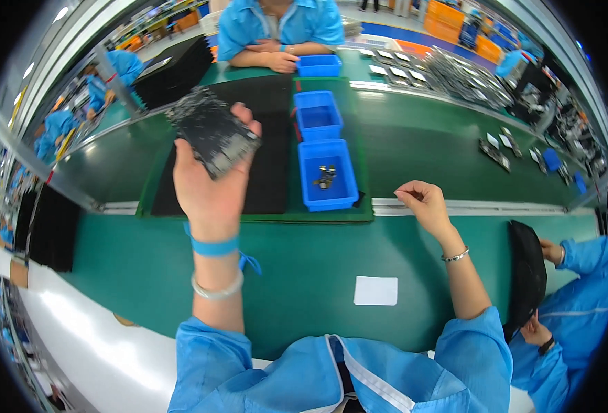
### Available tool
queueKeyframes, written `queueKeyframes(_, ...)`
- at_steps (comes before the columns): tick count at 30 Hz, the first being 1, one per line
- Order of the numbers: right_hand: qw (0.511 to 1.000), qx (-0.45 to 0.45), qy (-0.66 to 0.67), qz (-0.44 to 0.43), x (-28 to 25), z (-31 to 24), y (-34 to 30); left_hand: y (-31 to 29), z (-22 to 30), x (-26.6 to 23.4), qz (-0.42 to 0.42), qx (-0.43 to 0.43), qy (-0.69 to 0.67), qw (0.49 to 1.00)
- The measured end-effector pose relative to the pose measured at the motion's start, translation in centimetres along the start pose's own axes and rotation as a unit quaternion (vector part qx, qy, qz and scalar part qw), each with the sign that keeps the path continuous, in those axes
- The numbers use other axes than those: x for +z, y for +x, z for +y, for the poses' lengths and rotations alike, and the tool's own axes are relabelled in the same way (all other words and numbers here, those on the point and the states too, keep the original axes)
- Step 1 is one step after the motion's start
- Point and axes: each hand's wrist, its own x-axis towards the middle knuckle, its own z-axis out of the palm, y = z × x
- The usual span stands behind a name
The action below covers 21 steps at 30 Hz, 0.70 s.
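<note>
My left hand (211,184) is raised over the black mat (266,148), closed around the edges of a dark flat circuit board (216,131). Motion smears the board, so its details do not show. Out to the right, my right hand (428,206) hovers above the table's metal rail, thumb and fingertips pinched together. Whatever may be between those fingertips is too small to make out. Between my hands stands a blue bin (351,196) with several small metallic parts (325,177) in it. Another blue bin (318,113) is right behind it.
A white card (375,291) lies on the green table (297,275). Across from me a co-worker leans on folded arms beside a smaller blue bin (319,66). At right, another person's hands hold a black padded item (527,275). Many boards (465,79) pile up at far right.
</note>
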Motion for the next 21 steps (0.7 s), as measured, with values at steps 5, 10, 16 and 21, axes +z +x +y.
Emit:
queueKeyframes(5, 0.994, 0.047, -0.080, 0.066, -5.3, 3.9, -3.6, 15.4, 1.5, -8.5, 0.136, 0.017, 0.125, 0.983)
queueKeyframes(10, 0.967, 0.119, -0.003, 0.226, -9.7, 8.7, 0.2, 27.2, 8.2, -21.2, 0.224, -0.001, 0.167, 0.960)
queueKeyframes(16, 0.865, 0.166, -0.263, 0.394, -21.6, 17.0, 3.7, 29.5, 1.9, -20.6, 0.244, 0.045, 0.166, 0.954)
queueKeyframes(21, 0.853, 0.204, -0.418, 0.238, -26.7, 18.3, 7.8, 27.0, 5.8, -20.3, 0.280, -0.008, 0.159, 0.947)
